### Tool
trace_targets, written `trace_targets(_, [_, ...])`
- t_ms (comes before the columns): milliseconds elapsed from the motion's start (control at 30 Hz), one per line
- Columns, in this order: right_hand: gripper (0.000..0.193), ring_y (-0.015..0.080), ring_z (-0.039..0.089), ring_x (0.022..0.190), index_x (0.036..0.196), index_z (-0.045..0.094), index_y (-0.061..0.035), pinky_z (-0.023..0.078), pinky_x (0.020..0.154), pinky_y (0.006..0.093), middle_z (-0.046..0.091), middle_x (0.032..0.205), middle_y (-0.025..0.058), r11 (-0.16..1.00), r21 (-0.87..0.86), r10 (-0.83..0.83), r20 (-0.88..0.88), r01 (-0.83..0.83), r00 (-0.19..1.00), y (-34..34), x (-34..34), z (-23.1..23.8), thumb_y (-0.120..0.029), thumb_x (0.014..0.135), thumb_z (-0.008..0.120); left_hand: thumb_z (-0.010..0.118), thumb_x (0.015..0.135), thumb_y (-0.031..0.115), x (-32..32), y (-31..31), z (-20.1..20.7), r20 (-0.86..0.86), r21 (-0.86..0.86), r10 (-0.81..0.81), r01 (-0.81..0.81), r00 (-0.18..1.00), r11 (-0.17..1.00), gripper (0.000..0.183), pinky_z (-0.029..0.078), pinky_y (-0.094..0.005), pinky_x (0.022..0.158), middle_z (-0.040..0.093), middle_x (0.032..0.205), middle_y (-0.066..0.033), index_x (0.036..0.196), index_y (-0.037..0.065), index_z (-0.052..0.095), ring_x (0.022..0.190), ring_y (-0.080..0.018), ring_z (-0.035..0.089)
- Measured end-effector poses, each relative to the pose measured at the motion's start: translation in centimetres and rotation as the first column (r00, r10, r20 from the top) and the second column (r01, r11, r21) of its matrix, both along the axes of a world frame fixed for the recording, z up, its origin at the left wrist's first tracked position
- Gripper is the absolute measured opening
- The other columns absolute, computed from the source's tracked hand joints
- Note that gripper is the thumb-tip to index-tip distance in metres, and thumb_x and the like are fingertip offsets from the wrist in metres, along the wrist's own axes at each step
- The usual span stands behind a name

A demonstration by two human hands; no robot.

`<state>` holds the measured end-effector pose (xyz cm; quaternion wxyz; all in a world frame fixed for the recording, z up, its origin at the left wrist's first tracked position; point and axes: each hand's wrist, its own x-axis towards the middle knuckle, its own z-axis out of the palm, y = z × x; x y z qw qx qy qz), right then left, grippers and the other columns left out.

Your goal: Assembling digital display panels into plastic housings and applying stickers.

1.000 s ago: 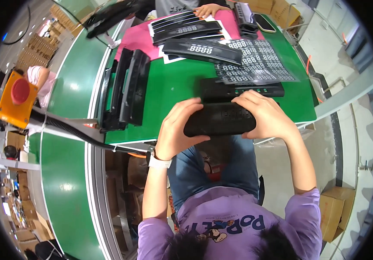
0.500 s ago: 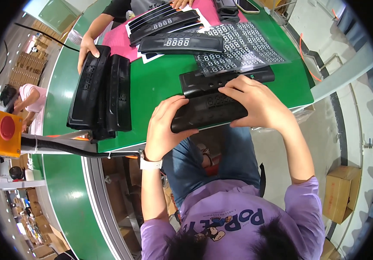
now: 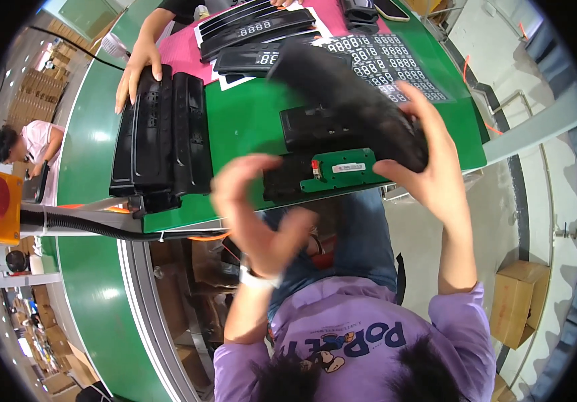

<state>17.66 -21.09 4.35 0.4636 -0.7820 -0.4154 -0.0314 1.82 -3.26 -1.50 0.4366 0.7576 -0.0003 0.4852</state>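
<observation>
At the near edge of the green table [image 3: 235,127], the right hand [image 3: 432,161] clamps one blurred black housing [image 3: 349,94], tilted above one green circuit board [image 3: 342,177]. The left hand [image 3: 251,224] hangs nearby, thumb and fingers apart; whether it touches anything, I cannot tell. Leftward lie two black casings [image 3: 144,144], one under a co-worker's hand [image 3: 138,70]; beyond, one patterned sheet [image 3: 399,57].

— Where was the camera mounted?
— Head-worn, as I observed it: left unit of a fisheye pair, facing down.
— Coverage?
— Left hand [image 3: 255,218] and right hand [image 3: 432,164] sat close, near centre; purple shirt [image 3: 375,372] filled the lower edge; green table [image 3: 241,127] extended above, edges bowed.
</observation>
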Motion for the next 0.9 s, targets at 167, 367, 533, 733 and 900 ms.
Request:
trace_targets(167, [0.076, 0.0201, 0.049, 0.104, 0.149, 0.020, -0.0023, 0.039, 0.095, 0.0325, 0.050, 0.120, 0.0098, 0.876, 0.477, 0.202, -0.492, 0.068, 0.847, -0.7, -5.4, -3.9, -0.027, 0.090, 0.061, 0.077, 0.072, 0.026, 1.4, -9.4, -0.2, -0.262, 0.119, -0.245, 0.284, 0.933, 0.951, 0.080, 0.044, -0.0455, 0.097, 0.049, 0.129, -0.0248, 0.134, -0.008, 0.040, 0.116, -0.0401, 0.051])
trace_targets(367, [0.088, 0.0233, 0.049, 0.116, 0.147, 0.023, -0.0011, 0.041, 0.095, 0.0400, 0.045, 0.127, 0.0140, 0.904, 0.412, 0.147, -0.544, 0.111, 0.826, -4.2, -7.1, -4.2, -0.059, 0.088, 0.055, 0.066, 0.077, 0.008, -0.7, -8.4, -0.7, -0.206, 0.056, -0.304, 0.321, 0.930, 0.945, 0.056, 0.052, -0.0410, 0.079, 0.061, 0.107, -0.0211, 0.128, -0.008, 0.048, 0.090, -0.0370, 0.062])
trace_targets(533, [0.098, 0.0410, 0.035, 0.134, 0.140, 0.042, -0.0118, 0.028, 0.108, 0.0570, 0.039, 0.143, 0.0176, 0.996, -0.048, -0.034, 0.612, 0.080, 0.790, -8.4, -3.9, -3.3, -0.065, 0.065, 0.075, 0.063, 0.075, 0.013, -3.8, -4.8, 0.5, -0.391, -0.518, -0.602, 0.374, 0.696, 0.769, 0.049, 0.047, -0.0272, 0.062, 0.064, 0.085, -0.0137, 0.118, -0.007, 0.056, 0.068, -0.0169, 0.062])
trace_targets(733, [0.065, 0.0303, 0.056, 0.112, 0.118, 0.063, -0.0087, 0.039, 0.099, 0.0491, 0.059, 0.119, 0.0117, 0.816, -0.522, 0.435, 0.274, -0.247, 0.858, -7.4, -2.9, -2.0, -0.048, 0.067, 0.074, 0.061, 0.072, 0.011, -4.5, -0.7, -0.6, -0.336, -0.746, -0.821, 0.403, 0.461, 0.531, 0.044, 0.045, -0.0237, 0.068, 0.064, 0.086, -0.0084, 0.112, -0.007, 0.061, 0.075, -0.0104, 0.059])
trace_targets(900, [0.069, 0.0271, 0.059, 0.086, 0.117, 0.061, -0.0026, 0.048, 0.079, 0.0388, 0.060, 0.105, 0.0098, 0.823, -0.434, 0.502, 0.255, -0.366, 0.827, -5.6, -2.7, -1.7, -0.044, 0.063, 0.074, 0.061, 0.073, 0.015, -4.6, 1.1, 0.0, -0.133, -0.925, -0.865, 0.253, 0.484, 0.284, 0.044, 0.044, -0.0243, 0.083, 0.065, 0.100, -0.0069, 0.111, -0.006, 0.063, 0.091, -0.0132, 0.059])
